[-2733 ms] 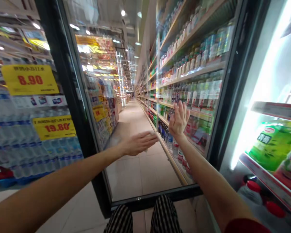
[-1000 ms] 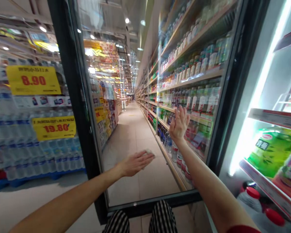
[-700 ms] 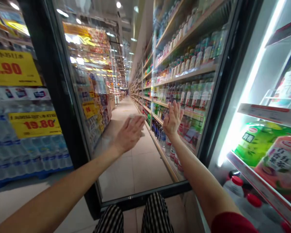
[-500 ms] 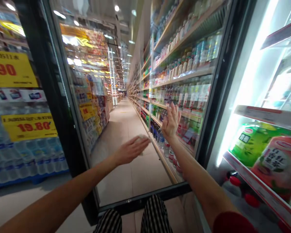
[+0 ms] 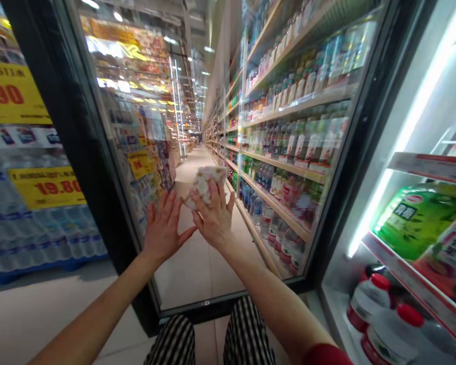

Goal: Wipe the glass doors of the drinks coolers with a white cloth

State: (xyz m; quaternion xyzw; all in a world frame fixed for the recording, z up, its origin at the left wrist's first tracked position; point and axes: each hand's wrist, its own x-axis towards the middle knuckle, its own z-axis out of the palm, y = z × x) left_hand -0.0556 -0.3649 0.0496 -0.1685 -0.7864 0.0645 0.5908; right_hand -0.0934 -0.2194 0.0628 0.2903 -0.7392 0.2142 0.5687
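Observation:
An open fridge door (image 5: 84, 167) with a black frame and a glass pane stands in front of me. My left hand (image 5: 162, 227) lies flat on the glass with its fingers spread and holds nothing. Just to its right, my right hand (image 5: 214, 218) presses a crumpled white cloth (image 5: 202, 183) against the pane, fingers over its lower part. The two hands almost touch at the thumbs. Through the glass I see the shop aisle and shelves of drinks.
The lit fridge interior is on the right, with green and red cartons (image 5: 414, 223) on a shelf and red-capped jugs (image 5: 368, 304) below. Stacked water packs with yellow price signs (image 5: 47, 187) stand at the left. My striped trouser legs (image 5: 209, 339) are by the door's bottom edge.
The cloth was under my left hand, moving over the glass; now my right hand has it. My right hand came left from its flat spot on the pane, and my left hand rose and opened.

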